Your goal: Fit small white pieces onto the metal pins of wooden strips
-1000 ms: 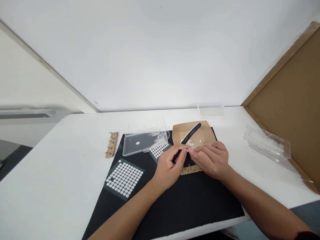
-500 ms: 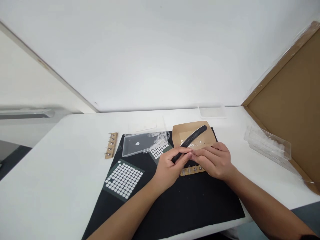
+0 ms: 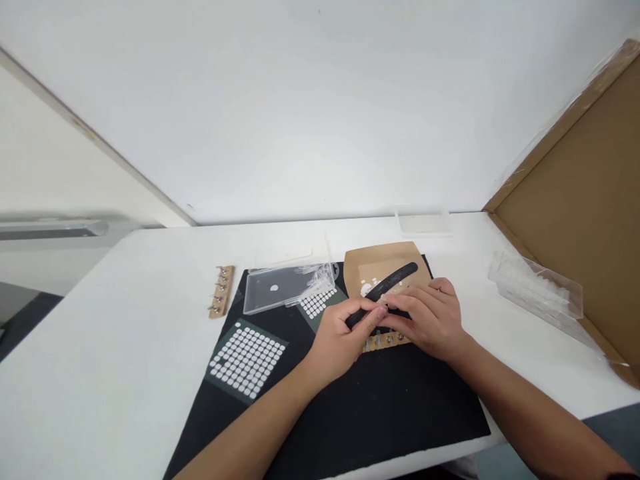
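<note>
My left hand (image 3: 337, 337) is closed around the lower end of a black curved nail file (image 3: 393, 279), which slants up to the right over a brown paper tray (image 3: 356, 267). Its thumb and index fingertip meet the fingers of my right hand (image 3: 430, 320). A small pale, see-through piece (image 3: 383, 300) shows between the fingertips, perhaps a nail tip. The right fingers are bent and pressed together, and what they hold is mostly hidden. Just below the hands lies a tan strip (image 3: 384, 341) with metal clips and clear pieces, partly covered by them.
On the black mat (image 3: 390, 413) lie a sheet of white adhesive dots (image 3: 247, 360) and a second dot sheet (image 3: 317, 303). A clear box (image 3: 260, 300) holds clear slivers. Another clip strip (image 3: 221, 292) sits left. Clear containers (image 3: 537, 287) stand right, beside a cardboard panel (image 3: 575, 173).
The nail file has tilted flatter, its far end slightly lower and to the right. My right fingers have shifted and lifted a little, so the small pale piece shows more.
</note>
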`<action>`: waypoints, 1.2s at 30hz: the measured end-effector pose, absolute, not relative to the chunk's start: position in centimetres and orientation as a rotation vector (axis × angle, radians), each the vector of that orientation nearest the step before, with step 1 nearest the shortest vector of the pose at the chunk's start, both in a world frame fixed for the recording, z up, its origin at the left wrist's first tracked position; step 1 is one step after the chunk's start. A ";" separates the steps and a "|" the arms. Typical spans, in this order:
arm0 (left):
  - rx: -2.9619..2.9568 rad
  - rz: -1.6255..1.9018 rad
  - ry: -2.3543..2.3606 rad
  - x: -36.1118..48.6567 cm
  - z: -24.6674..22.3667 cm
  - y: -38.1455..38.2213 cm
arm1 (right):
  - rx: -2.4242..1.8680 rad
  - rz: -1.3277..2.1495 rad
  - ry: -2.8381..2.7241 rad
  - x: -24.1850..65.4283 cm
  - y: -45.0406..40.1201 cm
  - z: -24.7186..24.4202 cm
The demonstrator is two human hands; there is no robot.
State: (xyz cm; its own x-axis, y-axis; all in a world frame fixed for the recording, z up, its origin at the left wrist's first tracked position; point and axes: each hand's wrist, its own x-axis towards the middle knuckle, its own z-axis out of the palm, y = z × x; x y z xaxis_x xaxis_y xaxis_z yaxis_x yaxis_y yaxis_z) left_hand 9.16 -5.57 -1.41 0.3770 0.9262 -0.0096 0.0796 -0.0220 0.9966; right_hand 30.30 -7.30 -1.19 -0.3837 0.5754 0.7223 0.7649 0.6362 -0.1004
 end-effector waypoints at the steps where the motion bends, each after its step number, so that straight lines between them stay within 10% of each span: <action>1: 1.444 0.880 0.970 9.1 -1.5 -5.5 | -1.031 -0.316 -2.101 30.2 -7.3 -1.1; 36: 1.924 1.300 1.070 7.7 -1.8 -5.5 | -1.355 0.488 -2.349 33.0 -7.4 0.1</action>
